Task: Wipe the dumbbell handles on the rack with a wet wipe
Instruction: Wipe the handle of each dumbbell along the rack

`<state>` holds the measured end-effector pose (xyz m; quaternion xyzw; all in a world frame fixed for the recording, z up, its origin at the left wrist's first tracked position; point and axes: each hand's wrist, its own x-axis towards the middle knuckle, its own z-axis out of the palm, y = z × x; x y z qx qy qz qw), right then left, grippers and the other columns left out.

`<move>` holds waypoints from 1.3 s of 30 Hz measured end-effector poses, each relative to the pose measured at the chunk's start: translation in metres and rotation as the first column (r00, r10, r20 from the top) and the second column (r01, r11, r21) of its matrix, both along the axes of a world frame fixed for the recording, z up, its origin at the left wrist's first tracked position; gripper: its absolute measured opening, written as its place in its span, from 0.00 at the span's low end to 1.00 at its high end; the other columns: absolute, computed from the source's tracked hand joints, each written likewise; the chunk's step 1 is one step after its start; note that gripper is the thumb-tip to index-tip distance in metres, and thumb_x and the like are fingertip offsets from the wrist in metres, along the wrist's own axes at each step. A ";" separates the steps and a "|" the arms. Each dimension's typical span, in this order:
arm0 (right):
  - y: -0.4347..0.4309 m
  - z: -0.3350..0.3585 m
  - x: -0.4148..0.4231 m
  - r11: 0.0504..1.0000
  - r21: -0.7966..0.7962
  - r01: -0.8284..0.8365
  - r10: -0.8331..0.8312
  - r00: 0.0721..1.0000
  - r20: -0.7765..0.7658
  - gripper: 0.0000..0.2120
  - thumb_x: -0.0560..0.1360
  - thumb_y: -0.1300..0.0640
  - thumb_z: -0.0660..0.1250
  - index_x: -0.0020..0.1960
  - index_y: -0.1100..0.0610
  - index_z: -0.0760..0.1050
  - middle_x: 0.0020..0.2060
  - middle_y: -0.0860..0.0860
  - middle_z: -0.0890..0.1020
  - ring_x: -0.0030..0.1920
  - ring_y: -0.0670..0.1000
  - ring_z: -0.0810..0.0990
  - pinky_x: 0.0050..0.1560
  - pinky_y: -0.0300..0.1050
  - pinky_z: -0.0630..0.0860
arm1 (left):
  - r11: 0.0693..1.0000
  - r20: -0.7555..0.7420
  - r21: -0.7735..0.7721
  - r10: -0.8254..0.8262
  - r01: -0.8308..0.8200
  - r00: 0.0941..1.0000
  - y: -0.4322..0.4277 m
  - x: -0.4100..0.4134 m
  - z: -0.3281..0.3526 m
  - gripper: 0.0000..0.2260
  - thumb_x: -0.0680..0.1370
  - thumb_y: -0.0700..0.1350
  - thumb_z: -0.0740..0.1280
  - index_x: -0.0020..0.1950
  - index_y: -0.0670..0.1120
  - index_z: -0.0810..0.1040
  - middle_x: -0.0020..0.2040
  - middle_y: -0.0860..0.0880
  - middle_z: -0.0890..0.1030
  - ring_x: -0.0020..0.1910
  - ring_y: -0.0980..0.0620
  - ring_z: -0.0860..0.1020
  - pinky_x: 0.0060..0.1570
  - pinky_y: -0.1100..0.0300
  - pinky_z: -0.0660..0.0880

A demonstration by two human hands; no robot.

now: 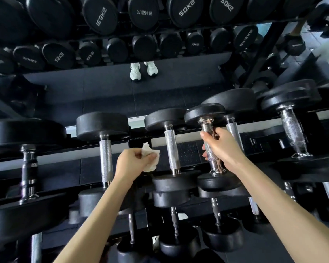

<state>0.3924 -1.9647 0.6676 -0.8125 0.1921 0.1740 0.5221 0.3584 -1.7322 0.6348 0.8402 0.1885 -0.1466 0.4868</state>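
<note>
Far left on the rack (186,138) I see a dark-handled dumbbell (28,168), then a knurled dumbbell (106,162) with a silver grip. Just right of it, my left hand (130,165) is curled round the crumpled white wet wipe (150,160), which hangs between two handles and touches neither. A third dumbbell (172,150) lies next. My right hand (221,149) wraps the grip of the chrome-handled dumbbell (205,114), which leans slightly off the others' line.

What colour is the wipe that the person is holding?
White: the crumpled wet wipe pinched in the left hand, seen best in the head view.
</note>
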 end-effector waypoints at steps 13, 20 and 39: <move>0.134 0.049 -0.007 0.956 0.223 -0.193 0.190 0.981 0.035 0.09 0.78 0.52 0.63 0.52 0.59 0.71 0.39 0.57 0.79 0.33 0.53 0.80 0.37 0.51 0.81 | 0.896 0.220 0.005 0.433 -0.444 0.874 0.139 -0.030 0.072 0.05 0.70 0.46 0.75 0.41 0.53 0.80 0.36 0.54 0.78 0.38 0.55 0.75 0.42 0.61 0.70; 0.266 0.035 -0.025 0.857 0.450 -0.249 0.299 0.953 -0.043 0.05 0.79 0.55 0.63 0.47 0.55 0.69 0.36 0.58 0.76 0.31 0.56 0.77 0.30 0.45 0.77 | 0.779 0.346 -0.021 0.594 -0.626 0.727 0.209 -0.043 0.099 0.07 0.70 0.49 0.75 0.36 0.53 0.78 0.37 0.53 0.78 0.42 0.51 0.77 0.46 0.53 0.73; 0.314 -0.008 -0.023 0.911 0.174 -0.373 0.365 0.928 0.080 0.12 0.74 0.46 0.63 0.47 0.55 0.74 0.39 0.50 0.81 0.41 0.52 0.81 0.45 0.55 0.80 | 0.886 0.338 0.043 0.422 -0.462 0.841 0.194 -0.023 0.112 0.06 0.72 0.48 0.73 0.46 0.49 0.81 0.39 0.54 0.80 0.46 0.49 0.79 0.52 0.50 0.75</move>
